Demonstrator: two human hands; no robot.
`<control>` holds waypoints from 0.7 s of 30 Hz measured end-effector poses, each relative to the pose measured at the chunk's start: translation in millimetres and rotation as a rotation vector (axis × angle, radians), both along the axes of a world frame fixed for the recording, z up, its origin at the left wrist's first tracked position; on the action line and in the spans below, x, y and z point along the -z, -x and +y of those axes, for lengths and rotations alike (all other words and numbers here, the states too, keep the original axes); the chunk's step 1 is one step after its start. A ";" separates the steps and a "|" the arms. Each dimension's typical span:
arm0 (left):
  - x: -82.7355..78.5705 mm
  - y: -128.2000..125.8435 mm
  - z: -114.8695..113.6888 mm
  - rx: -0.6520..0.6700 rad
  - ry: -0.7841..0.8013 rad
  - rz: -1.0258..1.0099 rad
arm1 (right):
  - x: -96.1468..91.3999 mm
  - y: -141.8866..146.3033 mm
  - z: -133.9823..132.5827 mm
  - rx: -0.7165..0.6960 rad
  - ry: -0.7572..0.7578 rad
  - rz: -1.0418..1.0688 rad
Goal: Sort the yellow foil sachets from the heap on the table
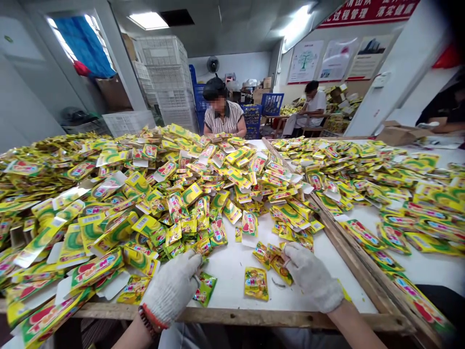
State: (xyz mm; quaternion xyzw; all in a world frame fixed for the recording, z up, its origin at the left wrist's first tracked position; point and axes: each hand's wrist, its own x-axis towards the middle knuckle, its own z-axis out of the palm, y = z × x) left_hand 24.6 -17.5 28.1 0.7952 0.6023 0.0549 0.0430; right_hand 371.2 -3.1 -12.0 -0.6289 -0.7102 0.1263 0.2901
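My left hand (176, 286), in a white knit glove, is closed at the front edge of the heap. Its fingers are curled inward, and what they hold, if anything, is hidden. A green sachet (206, 289) lies right beside its thumb. My right hand (313, 277), gloved the same way, has its fingertips closed on a yellow sachet (280, 269). Another yellow sachet (261, 253) lies against that one. Between my hands a single yellow sachet (256, 283) lies flat on the white tabletop (232, 276). A small flat box (249, 224) stands just beyond.
A large heap of yellow boxes (134, 194) covers the left and middle. A wooden divider (341, 245) separates more boxes (366, 174) on the right. A wooden rim (254, 317) runs along the front. One person (224, 118) sits opposite; another (313, 106) works farther back.
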 end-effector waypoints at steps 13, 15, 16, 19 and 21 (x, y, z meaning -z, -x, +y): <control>2.5 -89.6 8.9 -0.074 0.634 -1.188 | -43.7 48.2 -23.8 -0.110 0.381 0.438; 4.0 -96.6 5.9 -0.010 0.694 -1.233 | -47.1 49.0 -23.9 -0.136 0.298 0.339; 3.9 -98.7 4.8 0.013 0.712 -1.259 | -48.1 48.3 -24.0 -0.151 0.267 0.299; 2.3 -102.9 4.2 0.045 0.704 -1.305 | -47.6 45.7 -25.5 -0.115 0.240 0.283; 1.9 -106.6 5.8 0.025 0.665 -1.310 | -44.8 45.2 -27.8 -0.052 0.226 0.372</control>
